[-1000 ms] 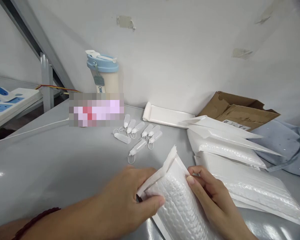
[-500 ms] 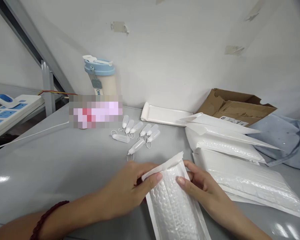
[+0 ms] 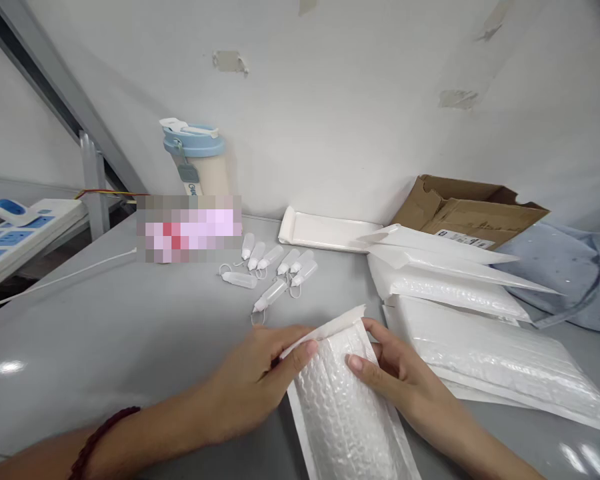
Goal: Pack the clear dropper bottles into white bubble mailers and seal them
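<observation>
Between left fingers (image 3: 296,362) and right fingers (image 3: 375,377), bubble mailer (image 3: 337,407)

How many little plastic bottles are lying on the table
8: a left trio, a right trio beside it, the leftmost bottle, and the front bottle. None looks hidden.

Left fingers (image 3: 286,335), right fingers (image 3: 379,331): curled, thumbs (image 3: 299,357) uppermost

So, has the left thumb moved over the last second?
Yes. Judged against the nearest small bottle, which lies flat, the left thumb on the padded mailer is now closer to it, farther up the view.
</observation>
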`<move>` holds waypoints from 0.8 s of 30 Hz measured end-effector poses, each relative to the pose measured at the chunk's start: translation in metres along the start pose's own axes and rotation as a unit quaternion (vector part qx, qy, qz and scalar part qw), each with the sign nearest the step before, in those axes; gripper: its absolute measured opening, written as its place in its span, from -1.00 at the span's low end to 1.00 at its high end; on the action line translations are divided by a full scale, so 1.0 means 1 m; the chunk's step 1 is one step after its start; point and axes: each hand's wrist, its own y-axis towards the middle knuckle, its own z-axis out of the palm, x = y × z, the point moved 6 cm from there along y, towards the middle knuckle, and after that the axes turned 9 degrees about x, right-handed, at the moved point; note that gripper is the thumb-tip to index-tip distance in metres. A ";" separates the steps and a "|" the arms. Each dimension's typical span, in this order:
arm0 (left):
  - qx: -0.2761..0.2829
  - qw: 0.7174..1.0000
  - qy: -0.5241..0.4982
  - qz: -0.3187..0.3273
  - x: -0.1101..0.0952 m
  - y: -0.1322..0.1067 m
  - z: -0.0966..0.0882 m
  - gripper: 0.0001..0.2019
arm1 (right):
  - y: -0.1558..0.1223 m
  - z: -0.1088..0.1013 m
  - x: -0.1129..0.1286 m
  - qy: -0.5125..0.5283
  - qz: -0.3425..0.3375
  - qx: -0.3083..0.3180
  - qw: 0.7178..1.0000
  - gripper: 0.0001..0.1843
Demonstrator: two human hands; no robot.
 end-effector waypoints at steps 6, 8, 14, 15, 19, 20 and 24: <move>-0.042 0.999 0.030 -0.017 0.001 0.000 -0.006 -0.62 | 0.001 0.004 -0.005 0.017 0.027 0.035 0.999 -0.53; -0.033 0.998 0.032 -0.035 0.003 0.000 -0.006 -0.61 | 0.000 0.001 -0.008 -0.002 0.029 0.016 0.999 -0.59; -0.161 0.968 0.160 0.102 -0.010 -0.007 -0.028 -0.84 | -0.001 0.000 -0.012 -0.074 0.049 0.023 0.996 -0.68; -0.163 0.953 0.201 0.156 -0.016 -0.009 -0.027 -0.83 | -0.001 -0.001 -0.012 -0.095 0.051 0.025 0.994 -0.68; 0.009 0.964 0.211 0.164 -0.014 -0.003 -0.009 -0.83 | 0.001 -0.002 -0.011 -0.202 0.036 0.010 0.979 -0.58; 0.060 0.975 0.173 0.130 -0.009 0.000 -0.004 -0.82 | 0.001 -0.001 -0.011 -0.239 0.027 0.006 0.971 -0.55; 0.207 0.978 -0.037 0.010 0.007 0.000 0.021 -0.80 | 0.001 0.010 -0.014 -0.389 -0.015 0.001 0.921 -0.52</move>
